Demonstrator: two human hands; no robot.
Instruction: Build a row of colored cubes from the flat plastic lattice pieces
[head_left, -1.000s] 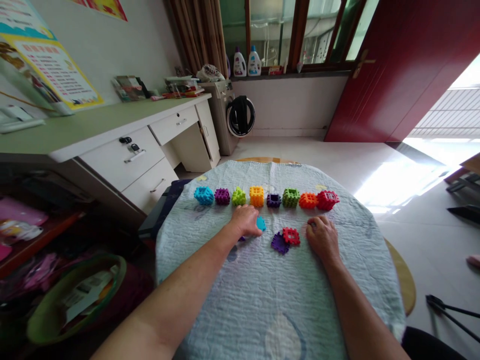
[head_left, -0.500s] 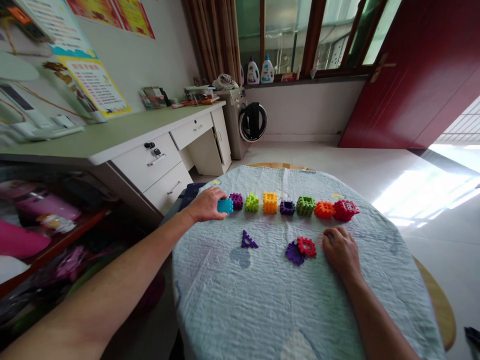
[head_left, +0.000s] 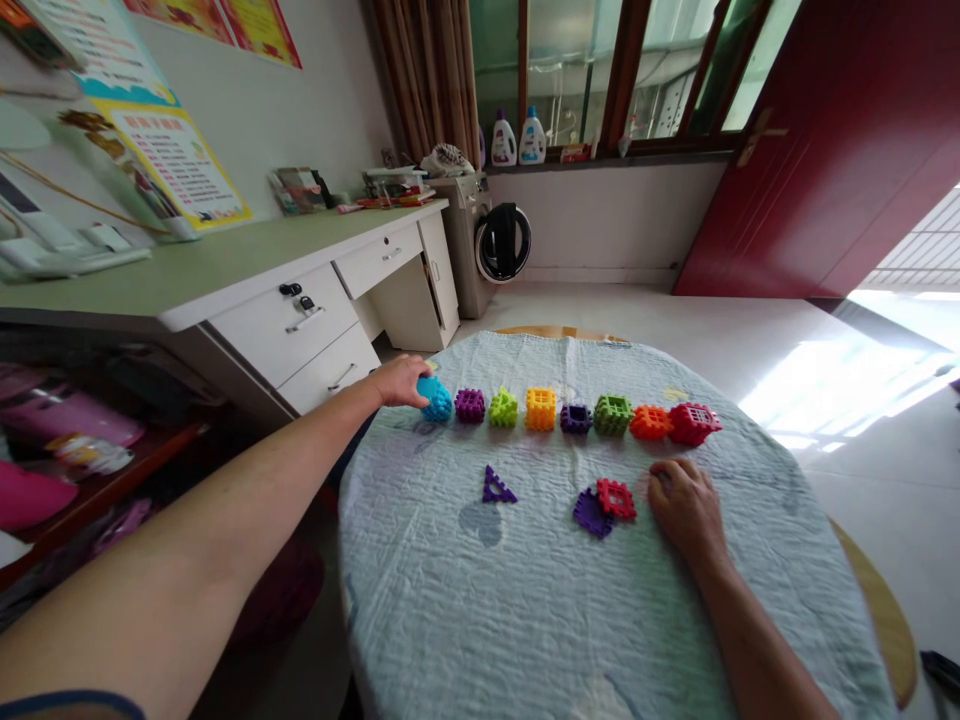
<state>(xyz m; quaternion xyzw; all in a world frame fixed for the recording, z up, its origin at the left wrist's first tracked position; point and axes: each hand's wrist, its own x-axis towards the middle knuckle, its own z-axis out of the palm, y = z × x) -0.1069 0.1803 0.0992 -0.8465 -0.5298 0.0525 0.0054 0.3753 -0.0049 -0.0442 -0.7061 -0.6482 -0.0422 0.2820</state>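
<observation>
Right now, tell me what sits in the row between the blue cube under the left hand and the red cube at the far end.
The head view shows six cubes between the blue cube and the red cube: purple, lime, yellow-orange, dark purple, green, orange.

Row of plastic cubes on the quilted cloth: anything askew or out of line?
Mostly tidy. The blue lattice plastic cube at the row's left end sits tilted in the left hand, unlike the square-set others. Nearer, a flat purple triangle piece, a purple flat piece and a red square lattice piece lie loose.
</observation>
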